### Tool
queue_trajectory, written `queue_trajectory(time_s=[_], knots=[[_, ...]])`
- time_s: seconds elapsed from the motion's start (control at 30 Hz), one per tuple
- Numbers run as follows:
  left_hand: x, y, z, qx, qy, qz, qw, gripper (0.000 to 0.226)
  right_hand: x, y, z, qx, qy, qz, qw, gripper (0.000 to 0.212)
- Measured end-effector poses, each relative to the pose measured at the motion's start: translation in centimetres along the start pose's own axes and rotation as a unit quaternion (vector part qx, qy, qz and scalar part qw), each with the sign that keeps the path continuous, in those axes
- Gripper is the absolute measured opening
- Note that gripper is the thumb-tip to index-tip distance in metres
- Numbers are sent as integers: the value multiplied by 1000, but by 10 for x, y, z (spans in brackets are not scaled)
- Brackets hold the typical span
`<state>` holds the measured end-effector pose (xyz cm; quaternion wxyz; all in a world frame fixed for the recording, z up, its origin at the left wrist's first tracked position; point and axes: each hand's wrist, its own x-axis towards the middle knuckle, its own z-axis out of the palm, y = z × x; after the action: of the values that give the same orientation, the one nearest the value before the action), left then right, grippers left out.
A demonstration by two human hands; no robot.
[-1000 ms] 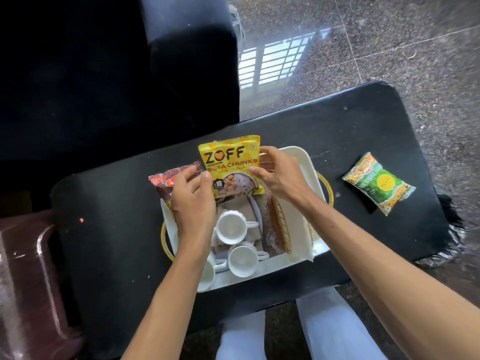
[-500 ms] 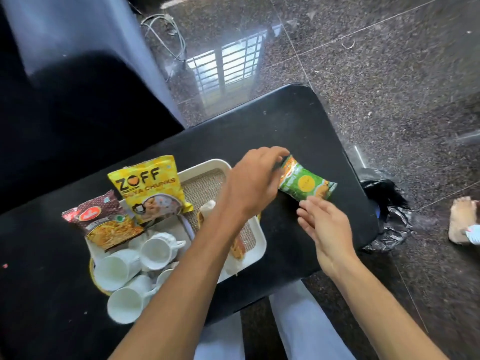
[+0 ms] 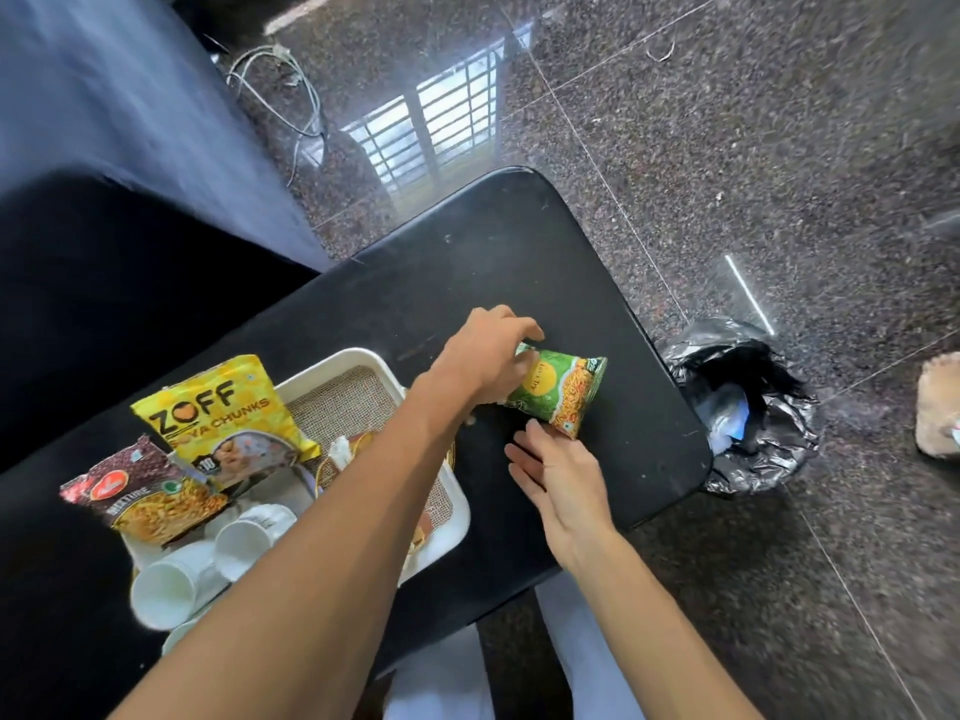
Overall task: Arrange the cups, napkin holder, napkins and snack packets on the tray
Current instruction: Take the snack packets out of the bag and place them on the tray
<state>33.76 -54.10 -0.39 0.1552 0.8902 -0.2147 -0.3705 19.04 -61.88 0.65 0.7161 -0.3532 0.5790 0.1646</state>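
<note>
A green snack packet [image 3: 563,389] is tilted up off the black table [image 3: 545,262], to the right of the white tray [image 3: 358,358]. My left hand [image 3: 483,356] grips its left end. My right hand [image 3: 558,472] lies just below the packet with straight fingers, its fingertips close to the packet's lower corner. On the tray stand a yellow soya chunks packet [image 3: 223,413] and a maroon mixture packet [image 3: 140,491], with white cups [image 3: 166,589] in front of them. The gold napkin holder [image 3: 337,459] with napkins is partly hidden behind my left forearm.
A bin lined with a black bag [image 3: 748,407] stands on the floor off the table's right end. A dark sofa [image 3: 104,200] runs along the far left. Cables [image 3: 280,90] lie on the polished stone floor. Someone's foot [image 3: 937,407] shows at the right edge.
Both hands left the yellow packet on the tray and went right to the green packet. My left hand took hold of it and has tipped its left end up.
</note>
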Motion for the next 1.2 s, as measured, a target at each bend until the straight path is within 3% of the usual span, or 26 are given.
queue_trajectory(time_s=[0.13, 0.33, 0.47, 0.63, 0.8, 0.97, 1.2], knots=[[-3, -5, 0, 1, -5, -15, 1000, 33, 10, -12, -2, 4, -15, -42, 999, 37], [-31, -12, -13, -76, 33, -49, 995, 28, 15, -34, 11, -105, -40, -154, 982, 34], [-70, -21, -34, -145, 161, -77, 973, 24, -2, -56, 40, -260, -56, -306, 914, 32], [-135, -54, -57, -277, 302, -140, 902, 22, -33, -62, 103, -387, -150, -411, 812, 34], [-172, -99, -46, -299, 342, -237, 859, 21, -35, -31, 154, -481, -200, -421, 743, 45], [-174, -132, -26, -351, 306, -296, 834, 26, -23, -3, 174, -560, -199, -419, 687, 46], [-168, -138, -12, -391, 266, -314, 823, 29, -10, 10, 177, -605, -163, -408, 665, 48]])
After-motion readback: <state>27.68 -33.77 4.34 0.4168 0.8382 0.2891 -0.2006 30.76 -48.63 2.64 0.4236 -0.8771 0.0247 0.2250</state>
